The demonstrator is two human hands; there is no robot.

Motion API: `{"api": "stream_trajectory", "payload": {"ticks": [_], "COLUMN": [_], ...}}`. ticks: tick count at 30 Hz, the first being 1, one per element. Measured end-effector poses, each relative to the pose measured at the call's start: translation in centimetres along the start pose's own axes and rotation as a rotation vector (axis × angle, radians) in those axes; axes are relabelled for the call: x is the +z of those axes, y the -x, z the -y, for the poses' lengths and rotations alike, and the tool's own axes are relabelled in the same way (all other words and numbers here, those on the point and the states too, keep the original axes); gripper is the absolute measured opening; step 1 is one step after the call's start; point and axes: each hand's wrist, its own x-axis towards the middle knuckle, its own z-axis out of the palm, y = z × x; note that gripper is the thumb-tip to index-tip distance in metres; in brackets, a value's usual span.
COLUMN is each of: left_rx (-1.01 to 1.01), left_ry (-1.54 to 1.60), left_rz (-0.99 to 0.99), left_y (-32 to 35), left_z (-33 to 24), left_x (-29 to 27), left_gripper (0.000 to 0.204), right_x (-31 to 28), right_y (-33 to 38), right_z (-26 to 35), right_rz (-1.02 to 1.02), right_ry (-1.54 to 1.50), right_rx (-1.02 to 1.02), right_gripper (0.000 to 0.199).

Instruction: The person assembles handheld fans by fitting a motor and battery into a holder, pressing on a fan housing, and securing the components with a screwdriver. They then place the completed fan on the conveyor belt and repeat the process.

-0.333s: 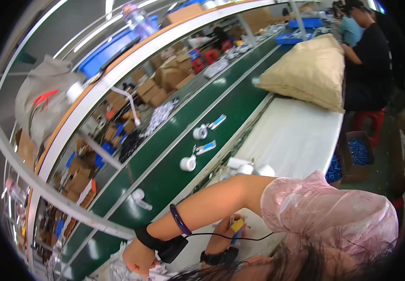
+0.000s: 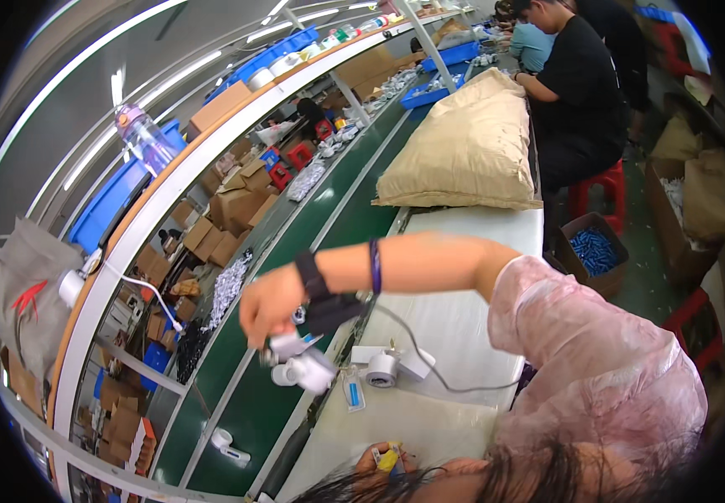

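Observation:
My right hand [image 2: 272, 306] reaches leftward over the near edge of the belt, fingers curled down around white plastic parts [image 2: 308, 369]. These have round ends and are smeared by motion; one has a blue stripe. Low in the view, my left hand [image 2: 371, 463] is closed on a small yellow piece [image 2: 390, 458] with some blue beside it; hair hides part of that hand. Between the hands, a white round part [image 2: 381, 369] lies on the pale worktop, next to a clear packet with a blue strip [image 2: 354, 392] and a white block-like piece [image 2: 416, 364].
A green conveyor belt [image 2: 253, 419] runs along the left, carrying another white part [image 2: 230, 448]. A large tan sack [image 2: 463, 147] stands at the worktop's far end. Beyond it a person in black [image 2: 584, 80] sits on a red stool [image 2: 601, 197]. A box of blue pieces [image 2: 593, 247] stands right.
My right hand has swung up and forward from the lower left and now has white parts in it. The view has shifted. My left hand still grips the yellow piece.

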Motion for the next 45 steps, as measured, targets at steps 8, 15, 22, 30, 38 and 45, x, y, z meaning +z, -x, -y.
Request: {"api": "stream_trajectory", "payload": {"ticks": [8, 15, 22, 30, 38, 45], "left_rx": [0.001, -0.01, -0.045, -0.004, 0.098, 0.316], "left_ry": [0.085, 0.201, 0.304, 0.427, 0.592, 0.183], "left_rz": [0.067, 0.081, 0.038, 0.056, -0.161, -0.222], "left_y": [-7.1, -12.1, -12.7, -8.8, 3.6, 2.3], "left_z": [-3.9, -5.5, -5.6, -4.3, -0.6, -6.2], "left_x": [1.1, 2.0, 1.5, 0.1, 0.2, 3.2], "left_gripper": [0.026, 0.026, 0.026, 0.025, 0.025, 0.03], "right_x": [-26.3, -36.6, -35.3, -29.5, 4.6, 14.5], "right_y": [20.5, 38.7, 36.8, 32.3, 16.1, 12.0], "right_z": [-5.8, -18.3, -17.7, -13.4, -8.0, -8.9], "right_rz": [-0.995, -1.531, -1.164, -0.846, 0.08, 0.072], "right_ry": [0.403, 1.139, 0.749, 1.247, 0.142, -0.12], "right_rx": [0.222, 1.001, 1.557, 0.767, -0.34, -0.278], "right_gripper": [0.02, 0.026, 0.046, 0.028, 0.052, 0.053]}}
